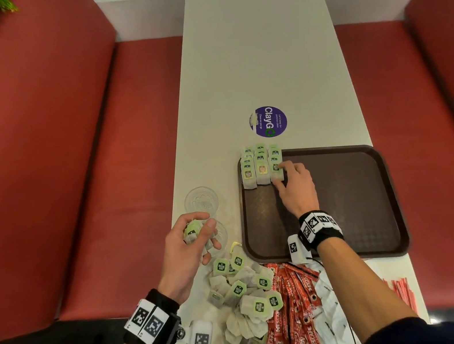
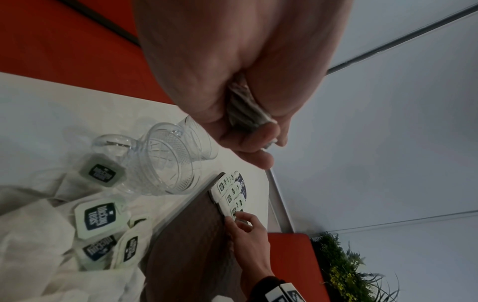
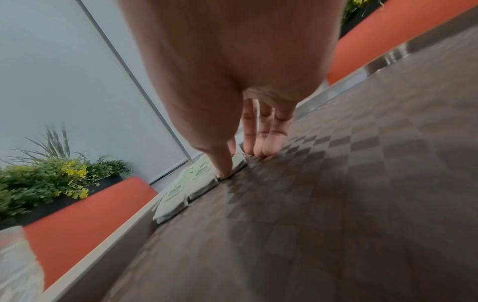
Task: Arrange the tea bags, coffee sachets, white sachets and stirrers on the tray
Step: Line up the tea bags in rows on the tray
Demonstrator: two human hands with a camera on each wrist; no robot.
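A brown tray [image 1: 345, 196] [image 2: 191, 235] [image 3: 336, 183] lies on the white table. Three columns of green-labelled tea bags [image 1: 260, 163] [image 2: 227, 192] [image 3: 191, 183] fill its far left corner. My right hand [image 1: 280, 174] [image 2: 236, 218] [image 3: 240, 161] rests on the nearest bag of the right column, thumb on its near edge, the other fingers straight beside it. My left hand [image 1: 197, 231] [image 2: 258, 130] grips a small bunch of tea bags [image 1: 192, 231] [image 2: 243, 106] above the table, left of the tray. Loose tea bags [image 1: 240, 290] [image 2: 98, 216], red coffee sachets [image 1: 292, 306], white sachets [image 1: 332, 314] and stirrers [image 1: 401, 292] lie near me.
Two clear glasses [image 1: 201, 200] [image 2: 175, 157] stand left of the tray, under and beyond my left hand. A purple round sticker [image 1: 268, 121] marks the table beyond the tray. Red bench seats flank the narrow table. A white tagged device [image 1: 200, 343] lies at the front left.
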